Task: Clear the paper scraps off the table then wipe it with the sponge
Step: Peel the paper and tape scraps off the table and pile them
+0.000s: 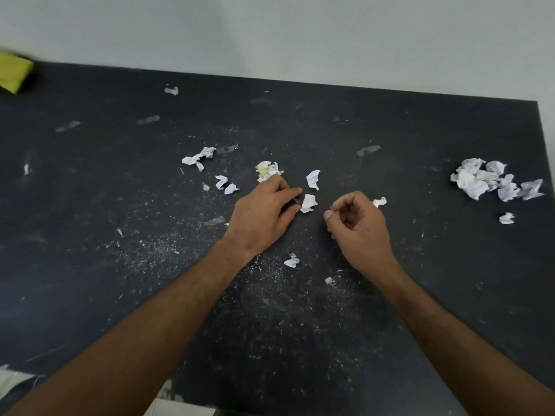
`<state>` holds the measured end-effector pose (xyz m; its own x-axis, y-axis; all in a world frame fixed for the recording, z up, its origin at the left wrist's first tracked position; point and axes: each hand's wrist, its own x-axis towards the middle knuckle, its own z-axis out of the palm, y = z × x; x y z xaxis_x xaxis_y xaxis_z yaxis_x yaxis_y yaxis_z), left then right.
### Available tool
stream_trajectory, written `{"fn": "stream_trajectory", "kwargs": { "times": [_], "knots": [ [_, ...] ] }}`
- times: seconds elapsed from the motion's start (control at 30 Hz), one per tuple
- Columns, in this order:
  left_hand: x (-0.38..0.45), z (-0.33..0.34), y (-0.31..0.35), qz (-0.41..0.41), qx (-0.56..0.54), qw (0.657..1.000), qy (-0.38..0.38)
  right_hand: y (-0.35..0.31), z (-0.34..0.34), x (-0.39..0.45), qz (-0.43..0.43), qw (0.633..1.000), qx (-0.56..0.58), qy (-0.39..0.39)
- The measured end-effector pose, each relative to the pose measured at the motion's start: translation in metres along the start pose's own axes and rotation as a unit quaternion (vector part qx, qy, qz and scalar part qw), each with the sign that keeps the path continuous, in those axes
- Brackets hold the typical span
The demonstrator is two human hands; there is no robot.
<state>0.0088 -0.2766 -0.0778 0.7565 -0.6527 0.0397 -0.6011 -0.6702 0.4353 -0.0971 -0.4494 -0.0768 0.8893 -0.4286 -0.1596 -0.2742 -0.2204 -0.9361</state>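
Observation:
Crumpled white paper scraps lie scattered on the dark table (120, 181). My left hand (264, 211) rests mid-table, thumb and forefinger pinching a white scrap (309, 203). My right hand (357, 226) hovers just to the right, fingers curled loosely with nothing visible inside. One scrap (380, 202) peeks out behind its knuckles. More scraps sit near the left hand: a yellowish wad (266, 170), a single piece (313, 179) and a small cluster (198, 157). A pile of scraps (492, 183) lies at the right edge. The yellow-green sponge (13, 72) is at the far left corner.
A pale wall (270, 31) runs behind the table. White crumbs and dust (270, 289) speckle the surface near me. Bits of clear tape (368, 150) stick to the top. The table's right edge (545, 163) is close to the pile.

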Motion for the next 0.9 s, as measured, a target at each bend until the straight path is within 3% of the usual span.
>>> {"fn": "stream_trajectory", "kwargs": {
  "times": [0.33, 0.5, 0.6, 0.8, 0.9],
  "knots": [
    [0.013, 0.007, 0.003, 0.036, 0.062, 0.997, -0.020, 0.008, 0.004, -0.001, -0.003, 1.000, 0.005, 0.012],
    [0.003, 0.004, -0.003, -0.005, -0.049, 0.999, 0.019, 0.003, 0.004, -0.003, -0.023, 0.999, 0.026, -0.003],
    [-0.010, -0.002, -0.007, -0.026, -0.111, 0.993, 0.036, 0.005, 0.003, -0.006, -0.022, 0.998, 0.035, -0.051],
    [-0.032, -0.012, -0.015, -0.089, -0.162, 0.982, 0.033, 0.001, 0.006, -0.017, -0.100, 0.974, -0.120, -0.161],
    [-0.037, -0.013, -0.019, -0.111, -0.184, 0.977, 0.022, -0.004, 0.012, -0.026, -0.162, 0.914, -0.266, -0.261]
  ]
}}
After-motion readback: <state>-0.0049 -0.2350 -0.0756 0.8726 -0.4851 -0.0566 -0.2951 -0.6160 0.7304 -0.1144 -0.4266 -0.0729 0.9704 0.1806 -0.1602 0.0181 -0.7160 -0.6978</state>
